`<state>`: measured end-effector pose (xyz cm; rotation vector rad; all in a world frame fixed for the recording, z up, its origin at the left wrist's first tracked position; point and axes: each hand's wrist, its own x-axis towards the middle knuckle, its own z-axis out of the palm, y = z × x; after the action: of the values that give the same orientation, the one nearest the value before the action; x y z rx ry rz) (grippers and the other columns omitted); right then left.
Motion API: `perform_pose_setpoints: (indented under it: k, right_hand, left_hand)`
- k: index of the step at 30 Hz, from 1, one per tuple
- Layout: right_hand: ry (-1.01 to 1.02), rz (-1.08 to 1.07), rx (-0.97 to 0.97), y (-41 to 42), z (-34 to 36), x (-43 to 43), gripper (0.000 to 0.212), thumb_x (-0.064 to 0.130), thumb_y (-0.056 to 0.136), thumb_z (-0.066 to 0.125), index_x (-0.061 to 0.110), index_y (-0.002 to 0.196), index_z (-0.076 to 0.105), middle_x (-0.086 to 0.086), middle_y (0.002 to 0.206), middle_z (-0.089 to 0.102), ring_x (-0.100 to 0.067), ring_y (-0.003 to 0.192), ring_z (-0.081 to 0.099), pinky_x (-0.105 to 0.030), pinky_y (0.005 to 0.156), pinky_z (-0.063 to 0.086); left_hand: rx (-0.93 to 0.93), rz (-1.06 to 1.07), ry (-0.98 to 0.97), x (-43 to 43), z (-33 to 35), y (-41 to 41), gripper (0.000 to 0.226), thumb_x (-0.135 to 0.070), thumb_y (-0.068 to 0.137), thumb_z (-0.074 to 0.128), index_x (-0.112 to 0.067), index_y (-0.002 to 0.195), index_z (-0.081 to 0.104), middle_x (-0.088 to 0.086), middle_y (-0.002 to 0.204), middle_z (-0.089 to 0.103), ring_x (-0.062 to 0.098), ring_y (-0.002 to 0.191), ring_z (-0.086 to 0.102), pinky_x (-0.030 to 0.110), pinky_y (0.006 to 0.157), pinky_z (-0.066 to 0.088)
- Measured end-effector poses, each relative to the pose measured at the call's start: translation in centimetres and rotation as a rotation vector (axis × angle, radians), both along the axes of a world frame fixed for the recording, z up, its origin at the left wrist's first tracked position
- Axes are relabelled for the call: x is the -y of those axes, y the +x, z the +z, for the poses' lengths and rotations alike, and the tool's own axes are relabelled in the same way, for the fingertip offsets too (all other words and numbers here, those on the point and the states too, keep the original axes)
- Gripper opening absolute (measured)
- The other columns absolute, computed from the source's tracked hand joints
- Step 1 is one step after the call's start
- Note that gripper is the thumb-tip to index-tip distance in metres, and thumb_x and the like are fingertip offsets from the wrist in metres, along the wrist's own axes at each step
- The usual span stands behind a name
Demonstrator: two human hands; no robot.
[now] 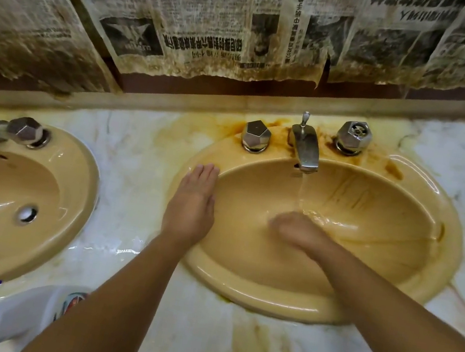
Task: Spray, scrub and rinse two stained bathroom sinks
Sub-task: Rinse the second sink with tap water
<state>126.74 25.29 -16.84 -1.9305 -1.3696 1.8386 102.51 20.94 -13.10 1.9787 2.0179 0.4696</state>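
white plastic spray bottle (20, 315) beside glossy oval sink (85, 183).

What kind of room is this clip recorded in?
Probably a run-down bathroom: the left sink and right sink sit side by side in a stained marble counter, the faucet runs into the right one, and water-stained newspaper covers the wall.
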Motion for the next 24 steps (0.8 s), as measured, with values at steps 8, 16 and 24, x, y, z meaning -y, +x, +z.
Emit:
perform_pose_setpoints:
  k: [8, 16, 24]
  right_hand:
    - [-0.158, -0.635, -0.916, -3.5, 5.9, -2.0, 0.044, 0.016, 0.109, 0.030, -0.011, 0.129, 0.058, -0.028, 0.126, 0.068, -0.039, 0.115, 0.069, -0.046, 0.101, 0.056]
    - [-0.212, -1.027, -0.879, -0.8, 1.9, -2.0, 0.036, 0.013, 0.106, 0.035, -0.010, 0.123, 0.058, -0.028, 0.132, 0.063, -0.038, 0.119, 0.064, -0.044, 0.089, 0.057]
    - [-0.045, -0.280, -0.804, -4.7, 5.5, 2.8, 0.038, 0.013, 0.109, 0.037, -0.001, 0.136, 0.059, -0.012, 0.138, 0.066, -0.026, 0.128, 0.063, -0.044, 0.105, 0.054]
  left_hand:
    - [0.038, 0.000, 0.044, -0.3, -0.8, -0.9, 0.061, 0.001, 0.102, 0.041, -0.019, 0.159, 0.037, -0.004, 0.166, 0.031, 0.011, 0.156, 0.018, 0.016, 0.122, 0.001]
    - [0.042, -0.019, 0.079, -0.3, -1.0, -1.1, 0.059, -0.001, 0.101, 0.043, -0.020, 0.157, 0.041, -0.003, 0.165, 0.034, 0.012, 0.155, 0.021, 0.011, 0.121, -0.001]
    - [0.048, -0.031, 0.082, -0.4, -0.7, -1.0, 0.054, -0.002, 0.102, 0.043, -0.015, 0.154, 0.046, 0.002, 0.162, 0.039, 0.016, 0.154, 0.027, 0.019, 0.124, 0.009]
